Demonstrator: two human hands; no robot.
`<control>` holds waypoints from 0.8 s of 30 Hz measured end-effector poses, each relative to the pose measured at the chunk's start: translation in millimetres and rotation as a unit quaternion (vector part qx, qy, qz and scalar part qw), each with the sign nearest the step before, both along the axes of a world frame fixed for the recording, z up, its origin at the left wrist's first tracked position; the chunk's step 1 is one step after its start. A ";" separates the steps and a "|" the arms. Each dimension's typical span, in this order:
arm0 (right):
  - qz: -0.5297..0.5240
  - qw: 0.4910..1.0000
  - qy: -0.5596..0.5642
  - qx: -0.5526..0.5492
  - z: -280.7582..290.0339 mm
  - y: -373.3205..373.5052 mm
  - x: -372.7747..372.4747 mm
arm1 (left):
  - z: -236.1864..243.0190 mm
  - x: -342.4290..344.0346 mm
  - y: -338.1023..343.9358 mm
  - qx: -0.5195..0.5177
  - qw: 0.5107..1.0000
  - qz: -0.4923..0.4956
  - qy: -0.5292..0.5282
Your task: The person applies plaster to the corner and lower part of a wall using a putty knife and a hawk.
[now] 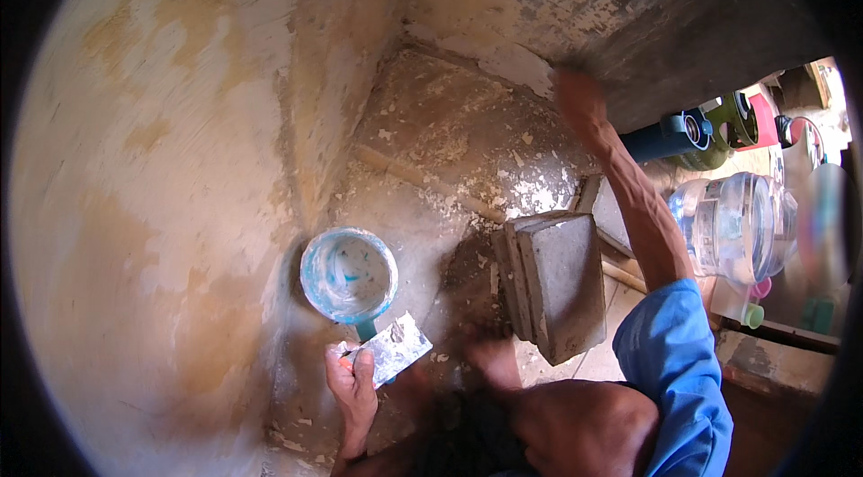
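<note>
Low beside the left-hand wall (162, 207), we had a round teal pot (312, 284) on the scuffed floor (395, 185), its inside smeared with white paste (337, 254). Just on our side of it, our left hand (353, 383) gripped a flat metal blade (393, 353), thumb pressed over the near end, the face marked with whitish residue. The blade's long axis ran from our fist to the right and slightly away from us, slanting across the pot's handle (366, 330), which pointed back toward our body and seemed to pass beneath the metal. Whether those fingers touched the handle too, we could not tell.

What mattered was how near this hand lay: the pot was straight ahead of it, mouth upward, while our right hand (582, 101) was well apart, farther out and to the right, at the foot of the grey-streaked far wall (688, 41). Blur covered it, so we could not tell whether it was clenched, loose or holding anything. Thick slabs (566, 288) stood between it and our knee (589, 419).
</note>
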State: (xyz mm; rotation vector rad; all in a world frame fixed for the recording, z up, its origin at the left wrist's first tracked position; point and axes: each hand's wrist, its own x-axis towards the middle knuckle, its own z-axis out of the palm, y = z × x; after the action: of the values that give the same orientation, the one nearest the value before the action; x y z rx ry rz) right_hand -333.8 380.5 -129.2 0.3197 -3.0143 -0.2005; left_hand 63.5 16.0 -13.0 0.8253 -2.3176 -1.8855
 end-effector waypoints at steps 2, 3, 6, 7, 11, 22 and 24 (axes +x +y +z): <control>-0.011 1.000 -0.010 0.000 10.4 8.6 17.4 | -0.2 2.2 -0.8 -0.001 1.000 0.007 0.004; -0.029 1.000 -0.002 -0.010 27.3 9.4 31.2 | -1.5 1.6 -1.6 -0.003 1.000 0.002 0.010; -0.021 0.998 0.008 -0.062 33.4 -4.2 49.1 | -3.6 8.6 -5.3 -0.035 0.999 -0.003 0.010; 0.004 0.998 0.012 -0.067 26.3 -2.7 49.2 | -4.8 8.4 -6.0 -0.039 0.999 -0.012 0.013; 0.077 0.988 -0.058 -0.117 50.8 -45.2 44.8 | 2.5 -1.3 -1.2 0.086 0.996 0.035 0.014; 0.365 0.864 -0.267 -0.221 202.5 -139.6 158.6 | 35.6 -53.0 -13.9 -0.019 0.999 0.002 0.032; 0.372 0.872 -0.263 -0.180 215.6 -140.9 165.9 | 39.1 -56.3 -8.8 -0.044 0.997 -0.031 0.049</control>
State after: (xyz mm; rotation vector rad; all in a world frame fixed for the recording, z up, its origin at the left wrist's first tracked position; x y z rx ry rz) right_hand -167.9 239.5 86.4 1.6579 -3.0098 0.5953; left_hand 7.2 7.2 26.1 0.6449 -2.3722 -1.7892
